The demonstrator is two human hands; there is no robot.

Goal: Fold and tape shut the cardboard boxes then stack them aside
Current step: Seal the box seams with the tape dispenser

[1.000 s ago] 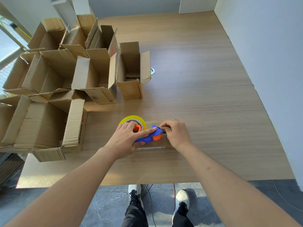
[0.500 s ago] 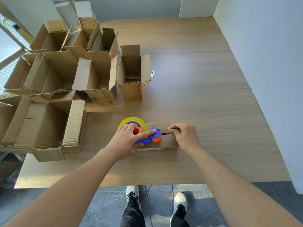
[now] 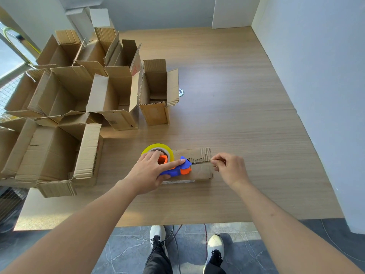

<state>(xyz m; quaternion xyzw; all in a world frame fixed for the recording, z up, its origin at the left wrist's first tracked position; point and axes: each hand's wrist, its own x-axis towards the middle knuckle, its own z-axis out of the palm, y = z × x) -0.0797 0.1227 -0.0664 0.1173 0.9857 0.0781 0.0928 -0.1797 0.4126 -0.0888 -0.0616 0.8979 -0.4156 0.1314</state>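
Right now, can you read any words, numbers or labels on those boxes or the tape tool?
"6": a small dark mark, read with some doubt, on the front of the open box beside the narrow open box.
Red print on a raised flap: too blurred to read.
Red and dark print on the side of the near left box: too small to read.
Tape dispenser: no text visible.

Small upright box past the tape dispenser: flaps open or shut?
Open. The small upright box has all its top flaps standing or splayed outward, and its inside shows. No tape is visible on it.
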